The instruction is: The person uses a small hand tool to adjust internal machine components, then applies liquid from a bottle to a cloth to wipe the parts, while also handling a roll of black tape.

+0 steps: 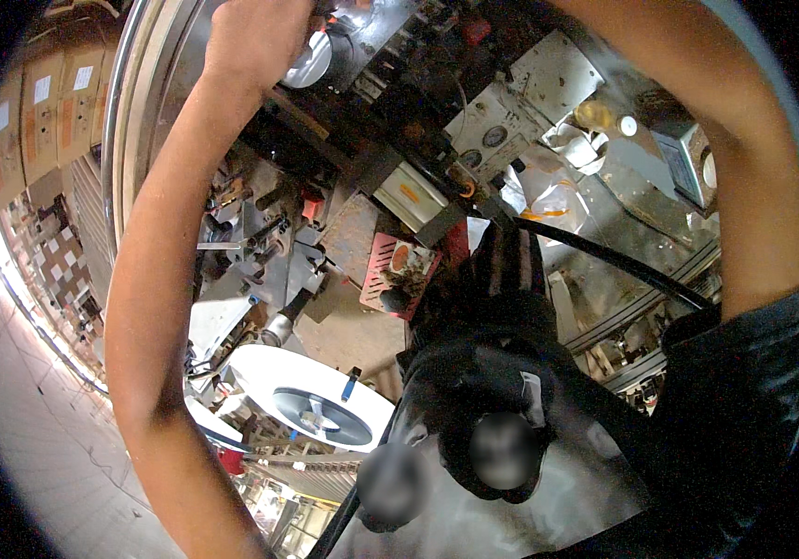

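Observation:
My left hand (255, 45) reaches up to the top edge, its back toward me; the fingers are hidden or cut off, so their grip does not show. Right beside it is a round, pale metal-looking part (313, 61) on a dark machine (395, 116). Whether the hand touches that part I cannot tell. My right forearm (688, 61) bends up and leaves the picture at the top, with the right hand out of view. Below and between the arms sits a grey panel with round gauges (494, 137).
A large white reel (260, 368) stands at lower left. A red slotted tray (376, 279) holds small things near my body. A black hose (618, 256) crosses right of centre. A device with a screen (683, 166) stands by my right arm. Cardboard boxes (41, 121) are stacked far left.

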`<state>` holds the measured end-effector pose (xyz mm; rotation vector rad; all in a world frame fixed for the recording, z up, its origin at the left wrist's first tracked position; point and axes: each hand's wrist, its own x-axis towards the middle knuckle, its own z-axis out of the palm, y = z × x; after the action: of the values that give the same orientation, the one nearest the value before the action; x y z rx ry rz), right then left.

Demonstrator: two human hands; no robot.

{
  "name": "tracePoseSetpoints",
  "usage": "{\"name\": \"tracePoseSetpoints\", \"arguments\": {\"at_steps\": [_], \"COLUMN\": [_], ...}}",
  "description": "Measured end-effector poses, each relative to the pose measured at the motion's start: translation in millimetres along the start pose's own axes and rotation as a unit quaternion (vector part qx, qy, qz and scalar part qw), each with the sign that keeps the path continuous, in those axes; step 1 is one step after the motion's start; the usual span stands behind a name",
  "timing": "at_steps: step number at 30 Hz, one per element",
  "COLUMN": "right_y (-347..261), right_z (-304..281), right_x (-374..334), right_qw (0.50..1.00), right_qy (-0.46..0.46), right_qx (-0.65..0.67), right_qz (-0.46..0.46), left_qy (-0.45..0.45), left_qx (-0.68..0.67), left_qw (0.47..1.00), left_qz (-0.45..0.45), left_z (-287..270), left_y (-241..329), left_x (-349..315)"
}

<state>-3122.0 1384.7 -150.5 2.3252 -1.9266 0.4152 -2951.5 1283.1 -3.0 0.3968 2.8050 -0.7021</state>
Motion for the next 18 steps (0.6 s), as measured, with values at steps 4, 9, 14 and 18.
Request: {"name": "tracePoseSetpoints", "arguments": {"at_steps": [4,9,14,18], "right_y": [-11,-23,8,-17], "right_z": [-10,-16,9,-15], "right_x": [1,-6,-6,-1], "right_qw": [0.986,0.995,0.992,0.977], "right_qy": [0.033,0.084,0.083,0.147], "right_qx": [0.149,0.019,0.025,0.003], "right_qz": [0.062,-0.044,-0.096,-0.153], "left_qy": [0.014,-0.033,0.029,0.016], "left_qx": [-0.023,-0.031,-0.007,-0.045], "left_qw": [0.999,0.998,1.000,0.998], "left_qz": [-0.018,-0.033,0.000,-0.034], "left_z": [-4,-8,-2,-5], "left_y": [3,2,6,5], "left_x": [-2,-6,5,-8]}}
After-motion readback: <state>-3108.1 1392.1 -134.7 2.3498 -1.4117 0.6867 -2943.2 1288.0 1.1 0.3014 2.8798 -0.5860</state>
